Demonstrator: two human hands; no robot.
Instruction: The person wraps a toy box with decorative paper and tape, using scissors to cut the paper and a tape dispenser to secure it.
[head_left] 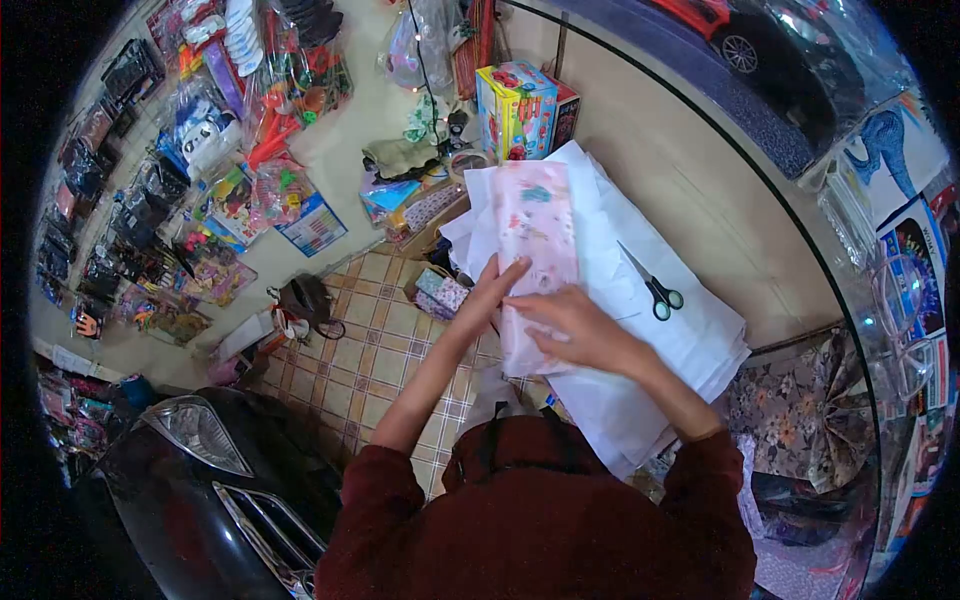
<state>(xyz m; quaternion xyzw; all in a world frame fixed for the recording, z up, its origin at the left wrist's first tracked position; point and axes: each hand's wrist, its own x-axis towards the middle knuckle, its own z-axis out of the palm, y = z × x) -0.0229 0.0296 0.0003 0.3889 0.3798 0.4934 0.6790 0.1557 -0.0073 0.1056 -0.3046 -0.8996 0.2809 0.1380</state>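
Note:
A long, flat pink package with a coloured print lies on a stack of white paper sheets. My left hand grips the package's left edge, some of its fingers hidden underneath. Across the lower half of the package reaches my right hand, its fingers apart and slightly blurred over the pink surface. Black-and-green scissors rest on the white sheets, to the right of the package and apart from both hands.
A colourful toy box stands behind the sheets. Packaged toys hang on the left wall. A black toy car sits at lower left on the tiled floor. A glass edge curves along the right.

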